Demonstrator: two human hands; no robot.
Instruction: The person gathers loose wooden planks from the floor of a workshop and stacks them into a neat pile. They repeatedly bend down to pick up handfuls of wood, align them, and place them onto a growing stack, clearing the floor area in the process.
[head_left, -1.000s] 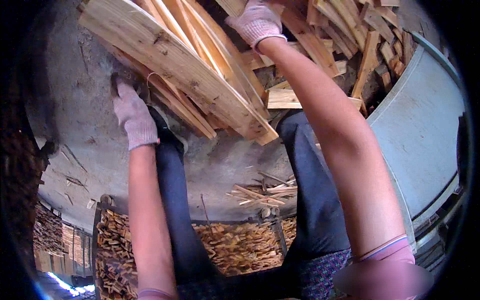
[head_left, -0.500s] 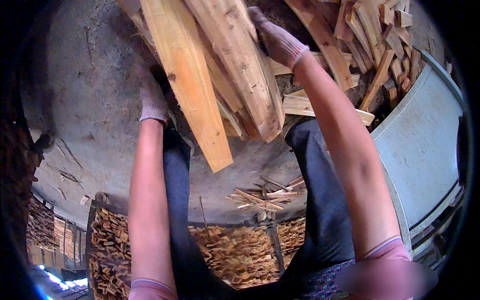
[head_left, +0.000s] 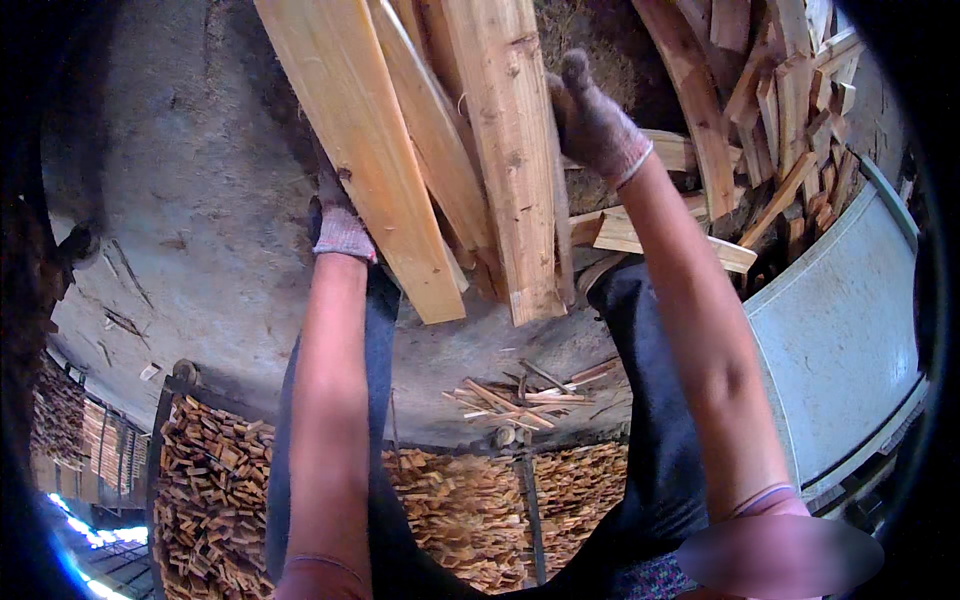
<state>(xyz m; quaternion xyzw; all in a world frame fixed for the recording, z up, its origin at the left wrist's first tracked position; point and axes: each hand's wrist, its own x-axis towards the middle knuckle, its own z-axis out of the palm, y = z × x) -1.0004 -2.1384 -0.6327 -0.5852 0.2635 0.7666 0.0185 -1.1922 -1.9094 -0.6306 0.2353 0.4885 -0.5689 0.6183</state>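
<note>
Several long sawn wooden planks lie lengthwise before me. The left plank is pale yellow with a dark knot, and the right plank is rougher with several knots. Between them rest narrower planks. My left hand, in a knitted glove, is against the left plank's outer edge; its fingers are mostly hidden by the wood. On the far side of the bundle, my gloved right hand is beside the right plank. One digit points up, apart from the others, whose tips reach the plank's edge.
Split wood pieces are heaped at the far right, beside a pale blue-grey metal panel. Short offcuts lie below my right hand. Thin sticks are scattered on the concrete floor. Stacked wood shows at the lower edge.
The right plank has swung straighter, its near end coming closer to me. My left hand has moved right against the left plank. My right hand has drawn back and its fingers show spread.
</note>
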